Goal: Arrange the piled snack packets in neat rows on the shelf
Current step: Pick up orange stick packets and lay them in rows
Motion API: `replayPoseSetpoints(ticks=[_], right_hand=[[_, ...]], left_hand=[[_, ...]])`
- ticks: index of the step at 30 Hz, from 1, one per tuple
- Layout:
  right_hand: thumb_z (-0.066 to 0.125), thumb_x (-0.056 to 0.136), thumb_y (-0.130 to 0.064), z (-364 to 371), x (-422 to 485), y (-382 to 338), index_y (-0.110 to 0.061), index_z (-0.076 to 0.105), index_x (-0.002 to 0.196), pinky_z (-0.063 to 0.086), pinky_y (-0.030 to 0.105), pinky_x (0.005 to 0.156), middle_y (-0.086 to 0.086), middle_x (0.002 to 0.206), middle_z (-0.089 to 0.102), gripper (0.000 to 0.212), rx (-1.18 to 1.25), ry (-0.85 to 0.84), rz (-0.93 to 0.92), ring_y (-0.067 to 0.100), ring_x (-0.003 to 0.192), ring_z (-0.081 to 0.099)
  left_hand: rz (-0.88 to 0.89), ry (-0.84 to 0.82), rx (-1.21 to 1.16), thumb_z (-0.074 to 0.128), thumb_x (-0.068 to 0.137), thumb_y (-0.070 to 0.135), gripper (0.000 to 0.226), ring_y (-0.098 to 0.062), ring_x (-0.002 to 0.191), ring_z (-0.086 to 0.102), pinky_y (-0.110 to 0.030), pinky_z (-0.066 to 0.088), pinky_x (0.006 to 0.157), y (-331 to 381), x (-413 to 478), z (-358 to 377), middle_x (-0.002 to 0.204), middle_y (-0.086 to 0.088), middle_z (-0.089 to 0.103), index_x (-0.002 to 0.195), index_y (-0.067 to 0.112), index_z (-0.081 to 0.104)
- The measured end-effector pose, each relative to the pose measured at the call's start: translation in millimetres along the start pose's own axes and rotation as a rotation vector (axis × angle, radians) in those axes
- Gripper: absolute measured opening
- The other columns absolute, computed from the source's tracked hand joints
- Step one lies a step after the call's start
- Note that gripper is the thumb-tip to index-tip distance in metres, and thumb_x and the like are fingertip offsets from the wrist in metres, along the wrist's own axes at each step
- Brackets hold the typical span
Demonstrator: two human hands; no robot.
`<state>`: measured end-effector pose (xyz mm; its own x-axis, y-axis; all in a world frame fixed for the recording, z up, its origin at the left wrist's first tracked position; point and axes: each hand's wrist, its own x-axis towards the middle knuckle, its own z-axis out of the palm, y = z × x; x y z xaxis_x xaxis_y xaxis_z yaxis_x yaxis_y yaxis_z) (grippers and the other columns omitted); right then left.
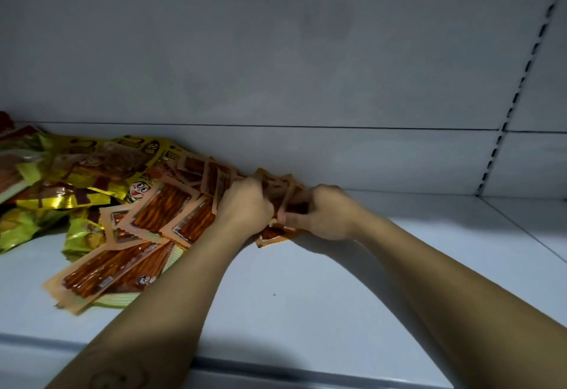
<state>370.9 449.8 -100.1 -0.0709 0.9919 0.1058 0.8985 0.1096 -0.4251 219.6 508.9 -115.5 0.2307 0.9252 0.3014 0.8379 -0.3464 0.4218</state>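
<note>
I see a bunch of flat orange plastic snack packets (274, 234) standing on edge on the white metal shelf (306, 281). The left hand (245, 204) and right hand (319, 213) clamp it from either side, fingers curled. Left of the bunch sprawl loose orange packets (122, 266); farther left lie yellow-green foil bags (76, 173).

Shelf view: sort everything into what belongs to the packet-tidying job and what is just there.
Job: left hand and right hand, both gripping a bunch of orange packets; loose orange packets; yellow packets; green packets; shelf.
Just there: back panel; slotted upright; neighbouring shelf.
</note>
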Motion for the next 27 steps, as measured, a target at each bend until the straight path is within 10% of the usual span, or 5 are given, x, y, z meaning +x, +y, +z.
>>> replayPoseSetpoints(ticks=[8, 15, 27], right_hand=[[0.049, 0.09, 0.0, 6, 4, 10, -0.027, 0.071, 0.115, 0.042, 0.018, 0.076, -0.007, 0.111, 0.068, 0.042, 0.149, 0.081, -0.008, 0.013, 0.1, 0.059], [0.054, 0.082, 0.009, 8, 8, 14, -0.039, 0.069, 0.076, 0.057, 0.033, 0.086, -0.013, 0.09, 0.073, 0.05, 0.441, 0.12, 0.063, 0.015, 0.093, 0.068], [0.065, 0.088, -0.004, 17, 7, 3, -0.02, 0.066, 0.1, 0.058, 0.035, 0.086, -0.004, 0.095, 0.07, 0.02, 0.584, 0.228, 0.074, 0.018, 0.093, 0.068]], left_hand=[[0.056, -0.12, -0.022, 0.062, 0.093, 0.044, 0.038, -0.031, 0.104, 0.062, -0.032, 0.048, 0.078, 8, -5, -1, 0.111, -0.01, 0.068, 0.113, 0.012, 0.064], [0.04, -0.137, 0.198, 0.067, 0.086, 0.055, 0.074, -0.039, 0.134, 0.037, -0.042, 0.036, 0.108, 14, -9, 2, 0.14, -0.017, 0.047, 0.139, 0.01, 0.041], [-0.03, -0.012, -0.331, 0.076, 0.081, 0.016, 0.046, -0.028, 0.11, 0.061, -0.031, 0.05, 0.084, 5, 0, 1, 0.117, -0.005, 0.064, 0.119, 0.021, 0.05]])
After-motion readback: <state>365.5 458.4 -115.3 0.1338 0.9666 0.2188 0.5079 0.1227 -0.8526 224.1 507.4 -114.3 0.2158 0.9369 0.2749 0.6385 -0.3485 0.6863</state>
